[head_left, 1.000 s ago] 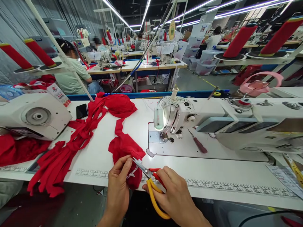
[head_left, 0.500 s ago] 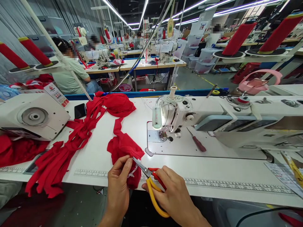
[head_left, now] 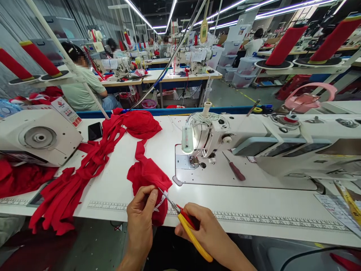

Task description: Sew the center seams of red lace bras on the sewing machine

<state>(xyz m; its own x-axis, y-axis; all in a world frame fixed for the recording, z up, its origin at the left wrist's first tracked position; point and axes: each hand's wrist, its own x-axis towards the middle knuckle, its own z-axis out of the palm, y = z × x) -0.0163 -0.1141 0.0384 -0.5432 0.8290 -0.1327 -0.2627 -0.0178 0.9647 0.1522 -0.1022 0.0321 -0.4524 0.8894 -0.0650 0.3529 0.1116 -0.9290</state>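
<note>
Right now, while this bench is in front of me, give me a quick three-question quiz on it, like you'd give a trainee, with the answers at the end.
1. Multiple choice: which hand holds the scissors? A) left B) right C) neither
2. True or false: the black phone rests on the sewing machine's metal plate.
3. Fill in the colour: the cloth at the fingertips of the left hand is ____.

Key:
1. B, the right hand.
2. False; the phone lies on the white tabletop, beside the long fabric strips.
3. Red.
</note>
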